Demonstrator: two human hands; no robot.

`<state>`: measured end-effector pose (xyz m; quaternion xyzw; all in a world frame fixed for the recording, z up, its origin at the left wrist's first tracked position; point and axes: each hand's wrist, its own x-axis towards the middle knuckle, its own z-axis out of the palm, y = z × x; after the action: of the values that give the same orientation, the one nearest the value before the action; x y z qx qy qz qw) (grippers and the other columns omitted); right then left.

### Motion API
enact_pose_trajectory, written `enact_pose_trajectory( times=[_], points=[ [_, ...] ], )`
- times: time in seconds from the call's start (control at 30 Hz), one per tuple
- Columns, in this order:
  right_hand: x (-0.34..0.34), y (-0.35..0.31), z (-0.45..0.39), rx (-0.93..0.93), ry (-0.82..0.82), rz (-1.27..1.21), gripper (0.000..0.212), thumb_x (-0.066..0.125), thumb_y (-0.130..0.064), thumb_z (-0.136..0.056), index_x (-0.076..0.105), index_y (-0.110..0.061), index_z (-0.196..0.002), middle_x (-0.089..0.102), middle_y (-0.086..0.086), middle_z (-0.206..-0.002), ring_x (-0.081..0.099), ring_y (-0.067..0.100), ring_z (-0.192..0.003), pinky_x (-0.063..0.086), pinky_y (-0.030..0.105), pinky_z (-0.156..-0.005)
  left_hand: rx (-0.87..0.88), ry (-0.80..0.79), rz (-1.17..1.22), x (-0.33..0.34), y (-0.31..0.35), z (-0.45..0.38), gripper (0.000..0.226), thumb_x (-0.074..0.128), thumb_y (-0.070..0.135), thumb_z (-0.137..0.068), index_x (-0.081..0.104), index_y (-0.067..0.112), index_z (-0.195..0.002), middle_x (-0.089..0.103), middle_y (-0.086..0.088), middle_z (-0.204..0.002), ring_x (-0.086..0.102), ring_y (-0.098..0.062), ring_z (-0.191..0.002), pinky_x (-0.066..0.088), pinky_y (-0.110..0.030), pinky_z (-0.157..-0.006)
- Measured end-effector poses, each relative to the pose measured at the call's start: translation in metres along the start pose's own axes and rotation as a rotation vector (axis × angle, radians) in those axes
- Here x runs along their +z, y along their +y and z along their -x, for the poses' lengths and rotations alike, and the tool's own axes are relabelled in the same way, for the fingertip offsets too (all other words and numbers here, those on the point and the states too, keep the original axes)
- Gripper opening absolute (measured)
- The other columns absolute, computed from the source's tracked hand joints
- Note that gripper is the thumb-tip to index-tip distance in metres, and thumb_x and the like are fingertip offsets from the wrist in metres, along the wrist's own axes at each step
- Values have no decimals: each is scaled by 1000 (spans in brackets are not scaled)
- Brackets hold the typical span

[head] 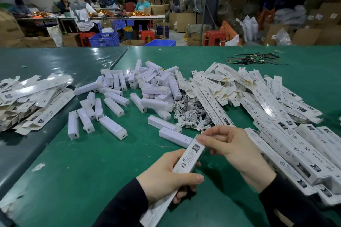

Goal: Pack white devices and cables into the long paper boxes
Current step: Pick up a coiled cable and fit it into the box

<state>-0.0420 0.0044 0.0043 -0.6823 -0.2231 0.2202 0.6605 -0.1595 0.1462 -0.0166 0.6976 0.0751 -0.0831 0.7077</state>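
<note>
green mat covers the table [114, 180], and over its near edge the left hand [166, 177] grips a long paper box [188, 158] around the middle, thumb lying across the side, fingers curled beneath. box is tilted, far end up and to the right. right hand [238, 149] pinches that far end, fingertips [203, 140] curled on the flap. whether anything is inside the box cannot be told.

white devices [142, 86] lie scattered and heaped mid-table, several loose ones near the hands. just right of the heap sits a tangle of white cables [191, 114]. flat boxes [258, 96] are piled to the right, reaching down beside the right wrist. another pile of boxes [31, 97] lies far left. dark wires [254, 59] rest at the far edge. people [83, 13] sit at a bench beyond.
</note>
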Motion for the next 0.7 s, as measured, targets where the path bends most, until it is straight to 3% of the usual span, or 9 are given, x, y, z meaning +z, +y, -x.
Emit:
enact_pose_trajectory(
  times=[0.17,0.27,0.33,0.43,0.5,0.57,0.63,0.7],
  points=[
    [7,2,4,-92,34,12,25,73,-36,-68,76,-11,-66,67,-2,-60,49,1,-51,39,10,-54,44,4,99,2,-3,-1,24,69,4,-86,54,10,-105,54,-5,-58,40,-12,-37,37,-17,-36],
    [8,5,2,-91,35,112,39,66,-52,-66,78,-15,-70,70,-1,-86,64,6,-81,45,18,-80,74,-7,124,1,-3,-2,31,71,13,-80,55,12,-106,53,-5,-58,40,-12,-37,37,-17,-36],
    [7,6,1,-56,-10,140,43,63,-56,-65,79,-17,-75,69,-5,-98,64,3,-94,42,19,-87,82,-6,148,3,-4,-3,35,70,20,-78,53,13,-109,53,-6,-59,40,-12,-38,36,-18,-36],
    [9,7,1,-50,-22,183,28,71,-44,-74,75,-20,-88,71,-2,-99,63,9,-91,45,20,-81,91,28,230,5,-1,-7,43,62,28,-80,44,22,-118,56,-9,-64,42,-16,-42,37,-19,-38],
    [9,6,1,-61,47,122,34,77,-41,-68,71,-23,-97,72,-1,-98,66,11,-88,51,21,-76,114,47,280,3,2,-8,48,57,27,-80,39,37,-124,58,-12,-70,44,-20,-46,38,-21,-39],
    [8,7,1,-62,91,30,37,78,-37,-64,71,-20,-96,74,0,-94,68,12,-85,53,20,-71,168,32,258,2,2,-9,51,54,26,-83,36,48,-126,59,-12,-73,48,-22,-47,41,-23,-39],
    [9,4,2,-67,57,-43,17,76,-23,-76,76,-16,-91,76,1,-92,69,13,-85,54,18,-68,224,-4,220,3,2,-8,50,54,25,-87,36,51,-126,60,-11,-74,51,-22,-45,44,-23,-38],
    [10,3,4,-66,22,-96,10,72,-13,-81,79,-14,-88,77,3,-93,70,13,-85,53,18,-69,239,-20,205,5,1,-7,47,54,25,-88,41,56,-120,61,-11,-74,55,-24,-46,46,-24,-38]
  ],
)
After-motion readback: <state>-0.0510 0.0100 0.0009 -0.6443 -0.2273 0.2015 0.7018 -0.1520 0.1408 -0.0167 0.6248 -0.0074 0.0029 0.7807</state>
